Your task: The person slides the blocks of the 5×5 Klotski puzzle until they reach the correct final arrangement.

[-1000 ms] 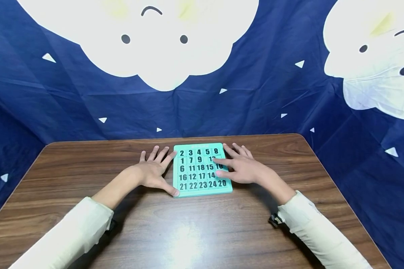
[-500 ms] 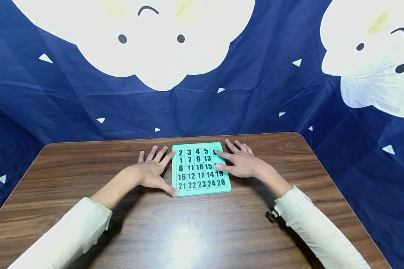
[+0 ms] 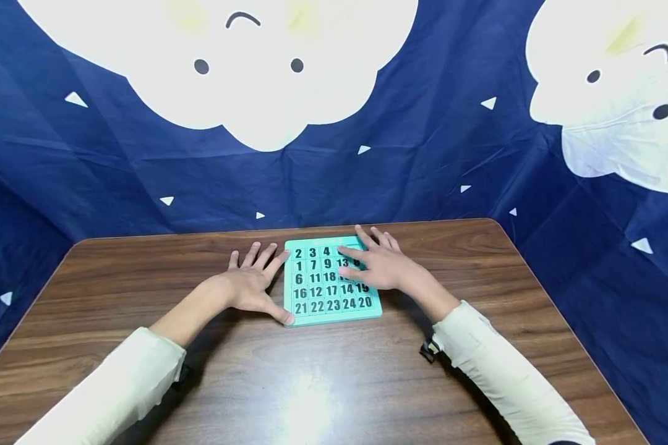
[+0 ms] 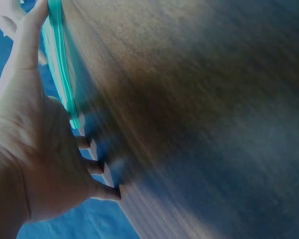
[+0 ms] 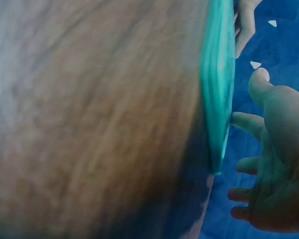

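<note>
A turquoise number slide puzzle (image 3: 332,320) lies flat on the wooden table, its square tiles bearing black numbers. My left hand (image 3: 246,289) spreads along the puzzle's left side, thumb at the near corner and index fingertip at the far one. From the right, my right hand (image 3: 386,267) reaches over the puzzle with its index fingertip at the 5 tile in the top row. Its thumb covers part of the third row. In the right wrist view, the index finger (image 5: 248,122) appears at the puzzle's top face, with the other fingers loosely extended. The top right corner is partly hidden.
The brown wooden table (image 3: 256,383) reaches back to a blue curtain (image 3: 323,185) printed with white clouds. Another curtain stretch (image 3: 590,247) stands along the right. Light glares off the near tabletop.
My right hand shifts slightly right and away, then left, its index finger going from the 13 to the 8, then the 5. The 8 tile slides down beside the 13. My left hand stays put.
</note>
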A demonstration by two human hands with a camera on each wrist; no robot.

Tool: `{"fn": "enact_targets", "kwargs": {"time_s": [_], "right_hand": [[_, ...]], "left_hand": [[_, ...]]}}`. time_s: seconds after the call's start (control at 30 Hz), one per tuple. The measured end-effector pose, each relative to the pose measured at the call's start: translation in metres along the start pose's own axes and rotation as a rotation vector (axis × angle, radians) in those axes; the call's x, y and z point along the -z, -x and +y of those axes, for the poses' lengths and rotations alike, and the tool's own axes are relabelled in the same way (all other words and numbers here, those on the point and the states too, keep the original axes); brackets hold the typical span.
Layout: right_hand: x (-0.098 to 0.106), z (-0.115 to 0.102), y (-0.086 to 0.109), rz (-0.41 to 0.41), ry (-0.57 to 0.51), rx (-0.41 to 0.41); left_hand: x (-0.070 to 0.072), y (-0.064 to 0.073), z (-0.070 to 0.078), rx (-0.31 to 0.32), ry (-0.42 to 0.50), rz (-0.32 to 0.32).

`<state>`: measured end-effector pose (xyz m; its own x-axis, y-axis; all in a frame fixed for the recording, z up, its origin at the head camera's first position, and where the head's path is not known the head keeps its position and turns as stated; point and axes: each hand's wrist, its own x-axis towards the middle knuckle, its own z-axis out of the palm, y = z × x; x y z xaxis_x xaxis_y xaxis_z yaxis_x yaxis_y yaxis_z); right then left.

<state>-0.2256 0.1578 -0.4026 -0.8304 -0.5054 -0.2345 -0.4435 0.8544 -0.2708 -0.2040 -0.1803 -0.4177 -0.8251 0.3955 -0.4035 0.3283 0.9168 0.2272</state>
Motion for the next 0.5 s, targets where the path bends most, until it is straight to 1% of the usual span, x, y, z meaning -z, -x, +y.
{"fn": "enact_targets", "kwargs": {"time_s": [0.07, 0.2, 0.27, 0.37, 0.5], "right_hand": [[-0.003, 0.006, -0.001, -0.011, -0.005, -0.013], [-0.002, 0.019, 0.009, 0.000, 0.001, -0.040], [0.000, 0.022, 0.011, 0.005, 0.004, -0.053], [0.000, 0.016, 0.009, 0.014, 0.001, -0.042], [-0.003, -0.003, -0.005, 0.021, -0.001, 0.025]], "left_hand": [[-0.002, 0.000, -0.001, -0.002, 0.010, -0.001], [-0.002, 0.002, -0.001, -0.002, 0.015, -0.002], [-0.002, 0.002, -0.001, -0.001, 0.011, -0.003], [-0.001, 0.002, -0.001, -0.001, 0.007, -0.002], [0.001, 0.001, -0.001, -0.006, 0.018, 0.000]]}}
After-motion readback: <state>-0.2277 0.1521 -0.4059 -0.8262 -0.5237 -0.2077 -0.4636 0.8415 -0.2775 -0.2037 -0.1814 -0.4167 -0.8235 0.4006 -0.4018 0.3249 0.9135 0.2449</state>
